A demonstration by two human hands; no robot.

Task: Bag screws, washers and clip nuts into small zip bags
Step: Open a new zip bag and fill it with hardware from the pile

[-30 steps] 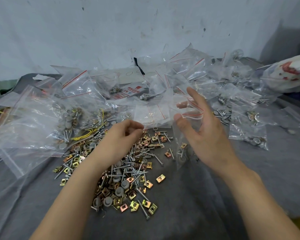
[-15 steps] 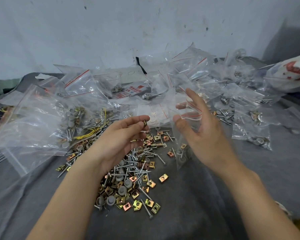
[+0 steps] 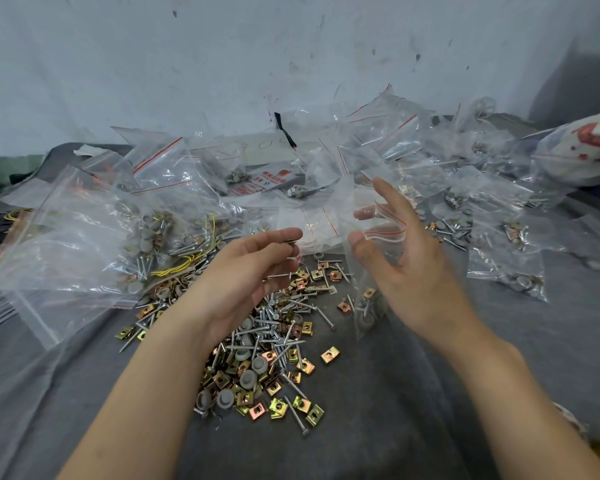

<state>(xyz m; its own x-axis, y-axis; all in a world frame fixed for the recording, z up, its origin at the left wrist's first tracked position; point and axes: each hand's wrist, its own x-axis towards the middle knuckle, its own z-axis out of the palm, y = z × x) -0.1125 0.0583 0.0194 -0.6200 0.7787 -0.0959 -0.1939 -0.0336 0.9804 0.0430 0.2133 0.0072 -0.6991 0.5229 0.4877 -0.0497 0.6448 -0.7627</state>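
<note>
Now the left hand (image 3: 250,271) has risen from the loose pile of parts (image 3: 271,351) at the middle of the desk (image 3: 430,393), pinching a small dark part (image 3: 292,241) just beside the mouth of the zip bag (image 3: 383,233), which the right hand (image 3: 409,271) grips open, so dropping it in seems next.

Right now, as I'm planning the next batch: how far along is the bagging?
Done: many filled bags lie behind and to the right. In hand: the right hand holds an open bag with a few parts inside; the left hand pinches a small part beside its mouth. Left: a big loose pile of screws, washers and clip nuts.
</note>
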